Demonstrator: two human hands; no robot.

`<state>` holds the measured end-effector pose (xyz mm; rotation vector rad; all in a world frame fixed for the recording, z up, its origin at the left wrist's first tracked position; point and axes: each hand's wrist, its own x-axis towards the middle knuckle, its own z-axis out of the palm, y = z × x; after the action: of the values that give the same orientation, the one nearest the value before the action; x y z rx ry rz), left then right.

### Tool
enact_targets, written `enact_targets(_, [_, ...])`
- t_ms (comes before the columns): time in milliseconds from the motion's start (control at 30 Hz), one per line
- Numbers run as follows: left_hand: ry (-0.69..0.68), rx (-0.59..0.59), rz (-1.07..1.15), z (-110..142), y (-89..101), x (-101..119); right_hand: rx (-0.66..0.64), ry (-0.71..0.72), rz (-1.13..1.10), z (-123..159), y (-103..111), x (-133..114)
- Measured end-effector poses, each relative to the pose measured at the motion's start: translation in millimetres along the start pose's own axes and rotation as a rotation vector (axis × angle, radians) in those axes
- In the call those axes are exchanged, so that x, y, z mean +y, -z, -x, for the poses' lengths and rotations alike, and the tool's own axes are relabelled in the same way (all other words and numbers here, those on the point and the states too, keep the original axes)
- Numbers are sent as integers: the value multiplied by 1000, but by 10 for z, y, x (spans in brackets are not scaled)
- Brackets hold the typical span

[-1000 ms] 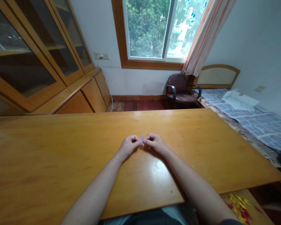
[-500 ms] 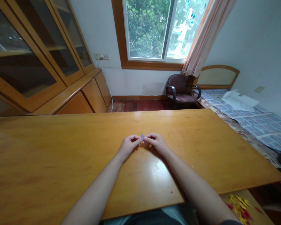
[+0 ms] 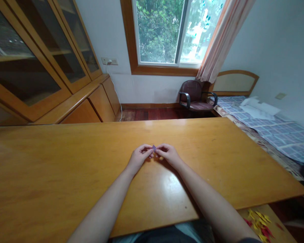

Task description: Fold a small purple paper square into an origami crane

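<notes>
A small purple piece of folded paper point(image 3: 154, 147) is pinched between my two hands, just above the wooden table point(image 3: 73, 168). My left hand point(image 3: 141, 154) grips its left side with thumb and forefinger. On the opposite side, my right hand point(image 3: 168, 153) holds it the same way. Only a small pointed tip shows above the fingertips; the fingers cover most of the paper.
Yellow and red folded paper pieces point(image 3: 260, 222) lie on a lower wooden surface at the bottom right. Beyond the table stand a brown armchair point(image 3: 196, 96) and a bed point(image 3: 276, 126). A glass-door cabinet point(image 3: 66, 88) lines the left.
Less of the purple paper shows now; the part below the fingertips is no longer visible. Both hands stay in nearly the same place, with slight finger movement.
</notes>
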<state>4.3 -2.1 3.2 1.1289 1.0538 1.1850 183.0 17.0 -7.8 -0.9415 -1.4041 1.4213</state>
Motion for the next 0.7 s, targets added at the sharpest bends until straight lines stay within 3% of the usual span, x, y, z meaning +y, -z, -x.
enact_targets(333, [-55,0,-41,-3,0,-35,51,44,12,-4,-8,7])
enact_targets(567, [-280,57,-257,10,4,-9,20,85,-2,-2,-2,-11])
enact_targets(700, [-324,33,-296,12,18,4,31,107,35,-3,11,-17])
